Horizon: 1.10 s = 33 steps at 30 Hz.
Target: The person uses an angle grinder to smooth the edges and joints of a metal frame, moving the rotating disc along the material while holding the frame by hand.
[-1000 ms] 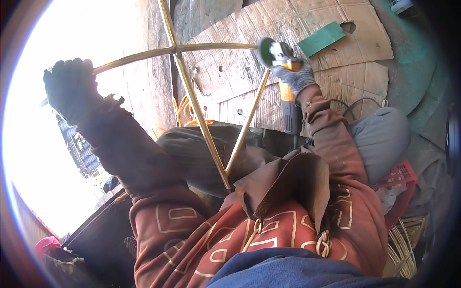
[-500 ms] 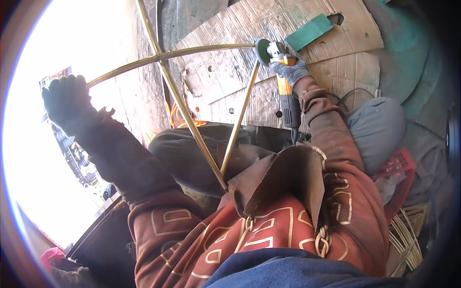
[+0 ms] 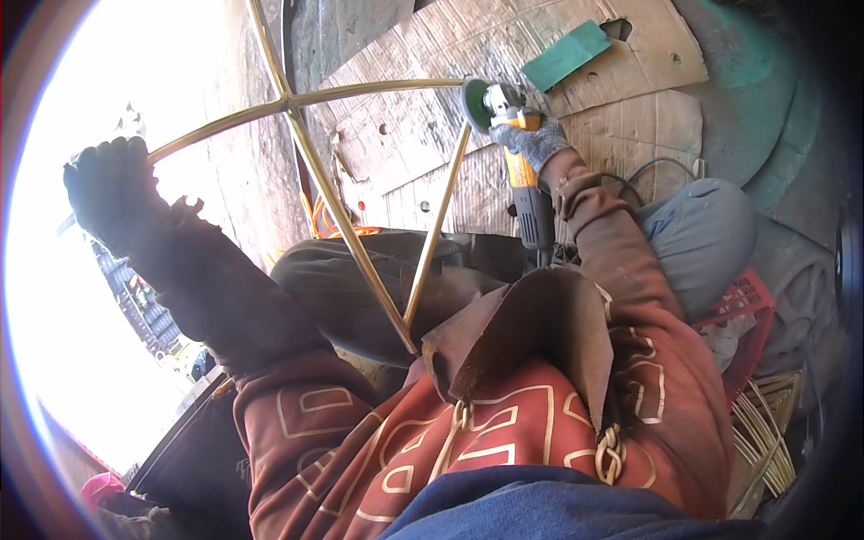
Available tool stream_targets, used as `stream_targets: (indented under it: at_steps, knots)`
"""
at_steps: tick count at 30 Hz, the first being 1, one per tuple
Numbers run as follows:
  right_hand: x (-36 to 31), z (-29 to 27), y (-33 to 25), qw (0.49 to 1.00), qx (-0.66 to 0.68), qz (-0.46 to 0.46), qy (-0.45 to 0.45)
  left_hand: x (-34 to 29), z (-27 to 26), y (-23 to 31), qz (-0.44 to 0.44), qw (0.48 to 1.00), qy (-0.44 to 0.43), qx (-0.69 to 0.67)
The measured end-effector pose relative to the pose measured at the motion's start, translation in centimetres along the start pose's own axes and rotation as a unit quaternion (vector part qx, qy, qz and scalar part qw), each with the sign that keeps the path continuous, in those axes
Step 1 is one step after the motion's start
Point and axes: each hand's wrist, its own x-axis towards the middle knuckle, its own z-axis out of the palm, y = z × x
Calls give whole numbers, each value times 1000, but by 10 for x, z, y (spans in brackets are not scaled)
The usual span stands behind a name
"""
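Observation:
A brass-coloured metal frame (image 3: 328,184) of crossing bars stretches across my lap, its lower corner resting near my body. At the far left, my gloved left hand (image 3: 112,184) is closed round the end of its curved crossbar. My gloved right hand (image 3: 531,141) grips an orange and grey angle grinder (image 3: 525,184) near its head. The grinder's green disc (image 3: 475,105) is at the right end of the crossbar, by the top of the slanted bar; whether it touches the metal I cannot tell.
Flattened cardboard (image 3: 630,135) covers the ground ahead, with a green strip (image 3: 567,56) lying on it. An orange cable (image 3: 319,216) lies beyond my left knee. At the right stand a red plastic basket (image 3: 751,324) and several thin brass-coloured rods (image 3: 765,432). Glare washes out the left side.
The frame, both hands and the grinder have shifted slightly left in the picture, and the surroundings have shifted with them. Both grips are unchanged.

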Motion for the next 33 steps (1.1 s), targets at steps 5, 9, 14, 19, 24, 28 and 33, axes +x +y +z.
stream_targets:
  at_steps: [5,9,14,19,24,28,33]
  knots:
    - [-6,6,-22,979,-194,-26,-59,1,-4,0,-8,999,-14,50]
    - [6,-4,-6,995,-97,20,-26,4,-10,1,-21,995,77,53]
    - [11,-12,15,988,-136,-56,-34,9,-40,-4,60,940,301,-149]
    - [-2,-3,-11,991,-118,-1,-58,13,-50,-4,104,886,396,-216]
    - [-7,10,-11,994,-33,-51,-96,21,-49,-10,93,839,456,-282]
    - [-19,11,-14,995,4,-49,-90,22,-7,-26,50,904,292,-307]
    - [-31,-5,-13,993,104,1,-49,86,-57,60,-205,226,161,-938]
